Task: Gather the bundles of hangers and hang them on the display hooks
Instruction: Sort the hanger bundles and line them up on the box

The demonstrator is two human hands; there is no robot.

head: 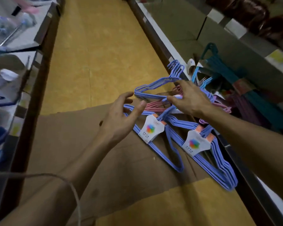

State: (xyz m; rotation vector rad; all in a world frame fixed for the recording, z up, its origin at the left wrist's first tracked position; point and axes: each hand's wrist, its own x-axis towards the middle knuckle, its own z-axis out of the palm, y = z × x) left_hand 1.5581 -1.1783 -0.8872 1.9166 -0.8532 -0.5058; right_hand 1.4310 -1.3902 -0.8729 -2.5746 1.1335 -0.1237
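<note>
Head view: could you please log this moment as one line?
left hand open, no grip | right hand grip on blue hanger bundle | pink hangers beneath | cardboard under labelled bundles

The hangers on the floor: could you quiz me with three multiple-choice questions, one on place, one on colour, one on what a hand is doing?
1. The labelled bundles lie on:
A. flattened cardboard
B. a glass counter
C. a stool

2. The two bundles with white paper labels are:
A. red
B. blue-violet
C. black

3. The left hand is:
A. clenched in a fist
B. open, fingers spread near the hangers
C. holding a box

Answers: 1 A, brown cardboard shows beneath them; 2 B, the wires are blue-violet; 3 B, its fingers are apart and grip nothing.
</note>
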